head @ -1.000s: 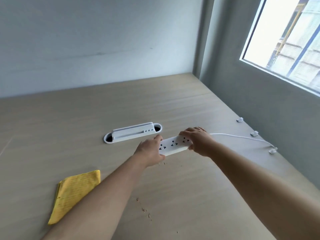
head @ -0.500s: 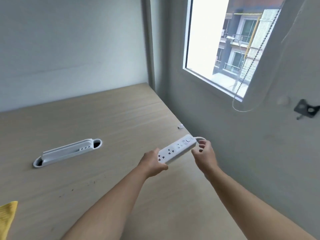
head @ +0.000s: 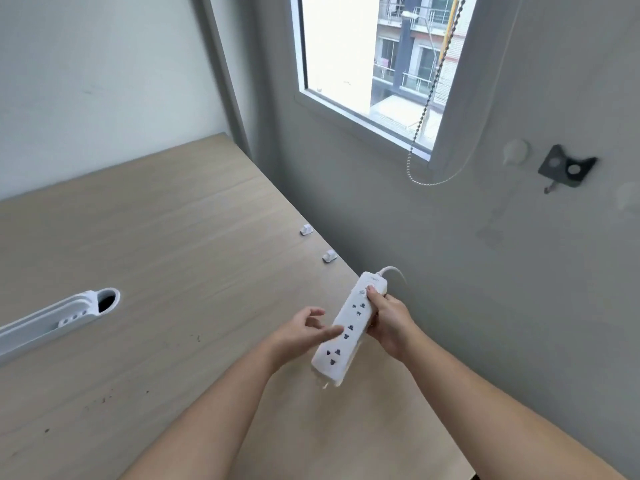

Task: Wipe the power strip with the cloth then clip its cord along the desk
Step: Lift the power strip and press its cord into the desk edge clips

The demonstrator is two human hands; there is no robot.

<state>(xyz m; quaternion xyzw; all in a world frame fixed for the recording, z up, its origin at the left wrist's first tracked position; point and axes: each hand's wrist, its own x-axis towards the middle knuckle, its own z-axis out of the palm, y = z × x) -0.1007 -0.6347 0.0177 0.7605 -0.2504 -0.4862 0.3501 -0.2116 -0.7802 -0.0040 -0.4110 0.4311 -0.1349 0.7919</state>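
Observation:
A white power strip (head: 348,332) is held up above the desk's right edge, its sockets facing me. My right hand (head: 389,323) grips its far half, thumb on the switch end. My left hand (head: 304,332) is beside the strip's left side with fingers spread, one fingertip touching it. The white cord (head: 393,271) leaves the strip's far end and drops behind my right hand. Two white cord clips (head: 306,230) (head: 329,256) are stuck along the desk's right edge. The cloth is out of view.
The wooden desk (head: 173,254) meets a grey wall on the right, under a window (head: 374,64) with a hanging bead chain (head: 420,133). A white cable grommet tray (head: 59,320) sits in the desk at the left. Dark specks lie on the near desk.
The view swung right, so the yellow cloth left the frame. The strip was lifted and turned lengthwise; my right hand took hold of it, and my left hand let go and opened.

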